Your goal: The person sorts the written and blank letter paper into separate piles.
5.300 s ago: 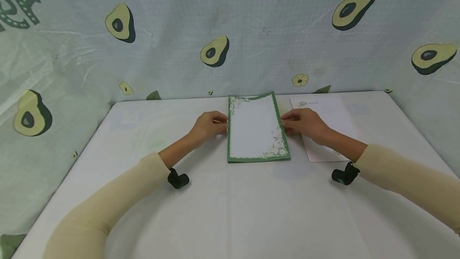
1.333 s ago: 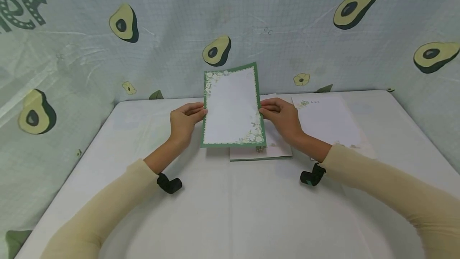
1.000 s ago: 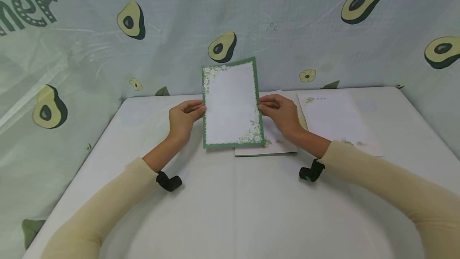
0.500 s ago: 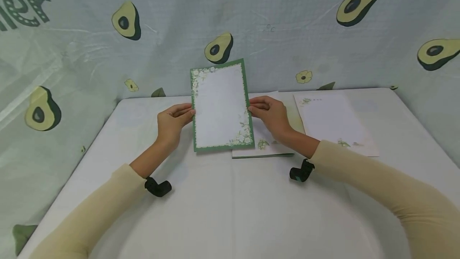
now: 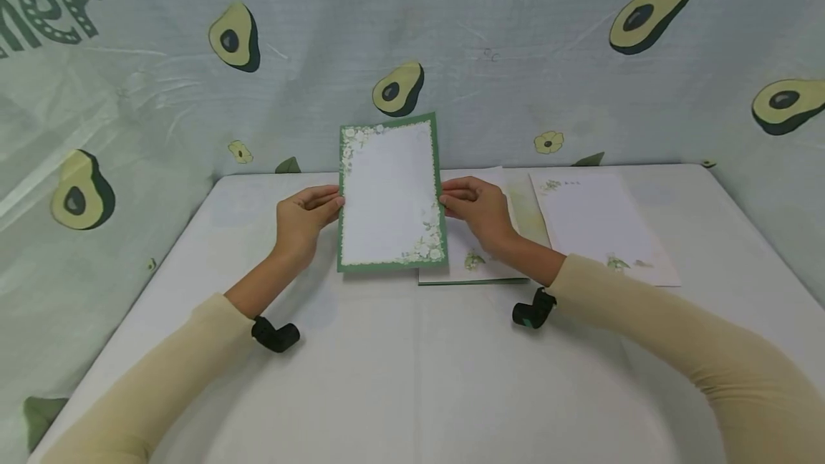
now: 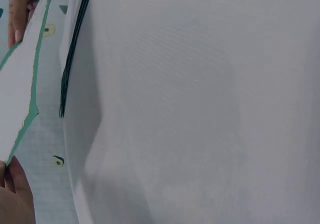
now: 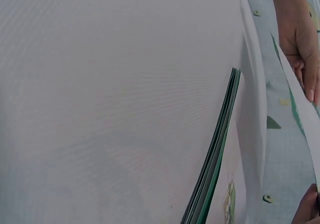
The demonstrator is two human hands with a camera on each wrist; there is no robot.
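Note:
A stationery sheet [image 5: 389, 192] with a green border and white flowers is held up, tilted toward me, above the white table. My left hand [image 5: 303, 220] pinches its left edge between thumb and fingers. On the opposite edge, my right hand [image 5: 480, 213] has the same kind of pinch. Behind and to the right of the sheet lies a stack of paper [image 5: 445, 274], its top page pale with a small plant print, partly hidden. Green edges of several layers show on this stack in the right wrist view, where the raised sheet [image 7: 312, 134] appears nearly edge-on.
To the right of the stack lies a pale sheet [image 5: 586, 220] with small print at its top. A yellowish-green strip [image 5: 527, 206] shows between them. Behind the white table [image 5: 412, 378] hangs a cloth [image 5: 309, 56] with avocado prints.
The green-bordered sheet was over the stack; both hands have lifted it and carried it left, uncovering the plant-print page. In the last second it has drifted a little farther left.

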